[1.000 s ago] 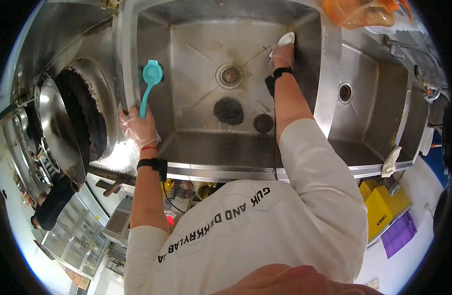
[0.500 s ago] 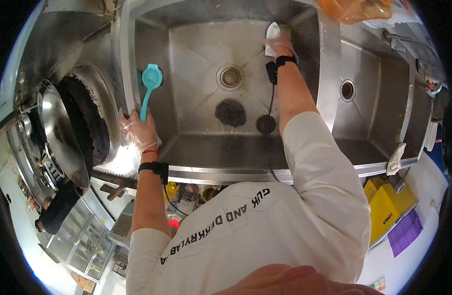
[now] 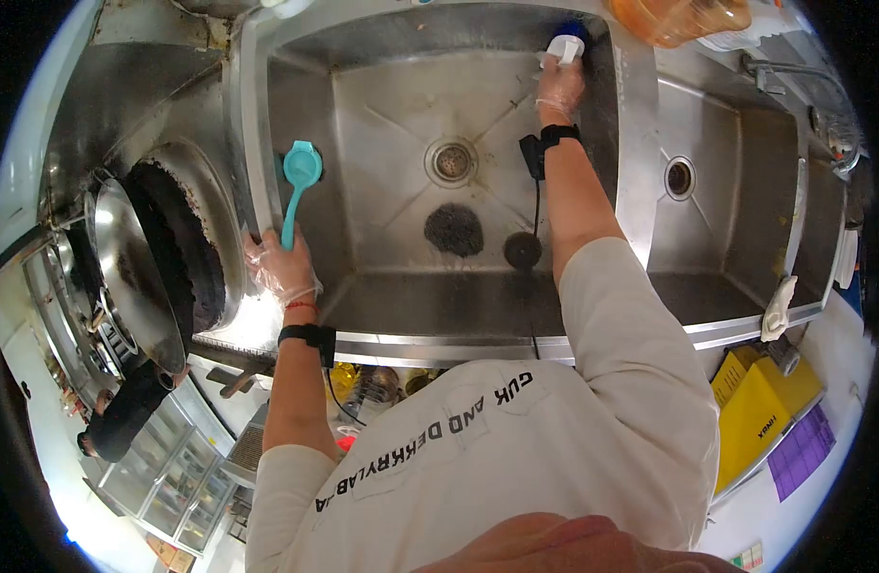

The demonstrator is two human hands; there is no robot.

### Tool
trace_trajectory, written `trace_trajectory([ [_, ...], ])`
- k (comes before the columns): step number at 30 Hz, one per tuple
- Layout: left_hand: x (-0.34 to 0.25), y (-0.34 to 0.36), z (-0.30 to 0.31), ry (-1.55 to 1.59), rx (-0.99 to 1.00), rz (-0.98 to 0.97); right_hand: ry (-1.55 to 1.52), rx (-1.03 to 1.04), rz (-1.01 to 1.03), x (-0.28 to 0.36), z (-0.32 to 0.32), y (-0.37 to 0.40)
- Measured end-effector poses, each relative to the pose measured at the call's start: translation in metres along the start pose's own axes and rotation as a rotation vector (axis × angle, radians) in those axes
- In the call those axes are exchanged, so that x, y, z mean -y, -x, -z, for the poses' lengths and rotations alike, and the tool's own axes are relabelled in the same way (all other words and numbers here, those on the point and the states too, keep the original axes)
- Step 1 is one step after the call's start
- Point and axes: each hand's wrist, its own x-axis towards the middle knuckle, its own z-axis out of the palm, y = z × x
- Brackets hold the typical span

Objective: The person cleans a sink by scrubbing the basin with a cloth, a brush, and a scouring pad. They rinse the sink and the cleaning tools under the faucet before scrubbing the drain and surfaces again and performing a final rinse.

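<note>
My left hand (image 3: 281,265), in a clear plastic glove, is closed on the handle end of a turquoise ladle (image 3: 303,166) at the left rim of the large sink. The ladle's bowl points away from me, over the left wall. At the far right corner of the large steel sink (image 3: 382,105), my gloved right hand (image 3: 560,86) grips a white-handled scrub brush (image 3: 565,48). Something blue shows beneath the brush, against the wall. A dark scouring pad (image 3: 454,229) lies on the sink floor below the drain (image 3: 451,162).
A round black disc (image 3: 522,250) sits near the pad, by the cable from my right wrist. Right of me is a smaller sink (image 3: 707,229) with a tap (image 3: 779,69). A large wok (image 3: 139,277) stands at left. A person in black (image 3: 124,420) is beyond it.
My right hand has shifted slightly further into the far right corner, and the brush has turned in it. The left hand keeps the ladle in nearly the same place.
</note>
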Motion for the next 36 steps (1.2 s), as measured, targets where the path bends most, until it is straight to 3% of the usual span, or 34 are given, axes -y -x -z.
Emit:
trace_trajectory([
  [9,0.003,-0.003,-0.008,-0.036,-0.006,-0.048,0.089,0.031,-0.203,-0.041,-0.044,-0.004],
  [12,0.002,-0.002,-0.005,-0.039,0.007,-0.048,0.058,0.185,-0.346,-0.033,-0.049,-0.008],
  [16,0.001,-0.002,-0.004,-0.027,0.011,-0.043,0.149,0.573,-0.491,-0.056,-0.065,-0.033],
  [18,0.000,-0.002,-0.003,-0.019,0.011,-0.041,0.354,0.753,-0.321,-0.065,-0.076,-0.044],
  [21,0.013,0.000,-0.017,-0.007,-0.027,-0.065,0.836,0.975,0.187,-0.076,-0.087,-0.060],
  [23,0.009,0.000,-0.013,-0.001,-0.023,-0.054,0.936,1.018,0.326,-0.088,-0.086,-0.062],
  [27,0.008,0.000,-0.006,0.013,-0.015,-0.055,0.700,0.946,0.155,-0.104,-0.080,-0.037],
  [30,0.009,-0.001,-0.011,0.034,-0.023,-0.033,0.205,0.570,-0.142,-0.097,-0.061,-0.005],
  [31,0.007,-0.001,-0.009,0.027,-0.023,-0.037,-0.033,0.369,-0.463,-0.067,-0.043,0.006],
  [34,0.003,-0.001,-0.004,0.001,-0.029,-0.048,-0.017,0.056,-0.245,-0.018,-0.007,0.020],
  [36,0.003,0.001,-0.004,-0.012,-0.041,-0.051,0.008,0.090,-0.251,0.009,0.009,0.009],
])
